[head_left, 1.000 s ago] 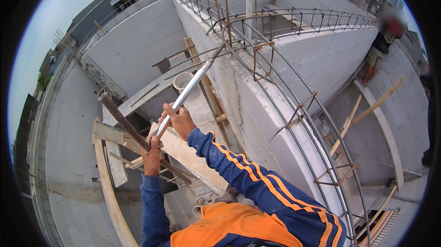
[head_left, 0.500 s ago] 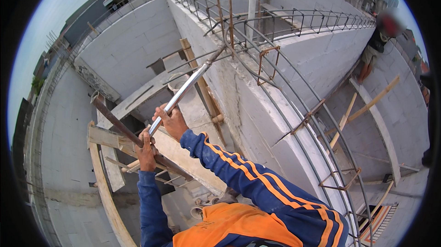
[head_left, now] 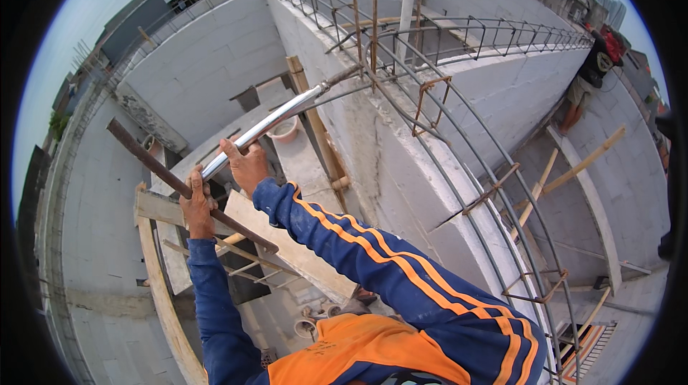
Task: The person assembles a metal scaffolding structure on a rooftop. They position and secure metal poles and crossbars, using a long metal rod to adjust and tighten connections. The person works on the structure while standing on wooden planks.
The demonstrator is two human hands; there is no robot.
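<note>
A shiny silver pipe (head_left: 276, 114) slants between my hands and the wall top, its far end meeting a bar end (head_left: 342, 75) at the rebar corner. Partway up the pipe's lower half, my right hand (head_left: 248, 167) is closed around it. My left hand (head_left: 198, 206) is closed at its lower end, where a rusty brown pipe (head_left: 152, 159) crosses. The left fingers wrap that crossing; how the two pipes join is hidden under them. Long rebar cages (head_left: 459, 123) with square ties run along the wall top, to the right of my hands.
White block walls (head_left: 208, 55) enclose the space below. Wooden planks and poles (head_left: 168, 306) stand under my left arm, near a pale board (head_left: 287, 245). A pinkish bucket (head_left: 284, 129) sits beyond the pipe. Another person (head_left: 593, 70) is at the far right wall.
Both hands have moved left, swinging the silver pipe's lower end left and flatter. The rusty pipe has shifted left and up with them. The view has also shifted slightly.
</note>
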